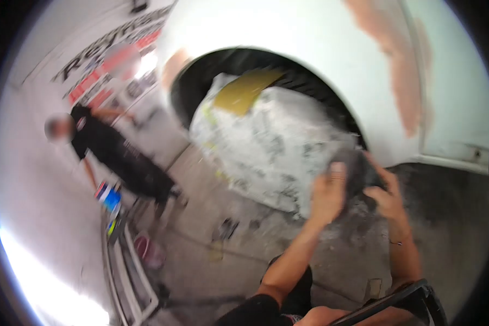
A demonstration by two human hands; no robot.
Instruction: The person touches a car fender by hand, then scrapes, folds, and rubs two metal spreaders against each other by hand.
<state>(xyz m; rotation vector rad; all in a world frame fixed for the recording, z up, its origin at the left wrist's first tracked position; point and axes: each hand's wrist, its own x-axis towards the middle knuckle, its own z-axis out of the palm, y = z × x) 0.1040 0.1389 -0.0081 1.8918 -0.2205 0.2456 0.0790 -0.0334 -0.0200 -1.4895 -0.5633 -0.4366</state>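
Note:
My left hand [328, 195] and my right hand [387, 198] are close together in front of the wheel. Both are closed on a dark grey pad [354, 168], soft-looking and blurred; its exact kind is unclear. Behind them the wheel is wrapped in a dusty whitish cover [271, 146]. A yellow-brown sheet, like sandpaper [248, 89], lies on top of the cover under the black wheel arch [320, 87]. Above is a white car body panel [288, 32] with a pinkish-brown filler patch [388, 60].
Another person in dark clothes [127, 157] stands at the left, one hand near a blue-and-white can [109, 196]. A metal frame stand [126, 266] and a pinkish bucket [150, 251] stand on the concrete floor [201, 206]. A black bar [388, 304] crosses the lower right.

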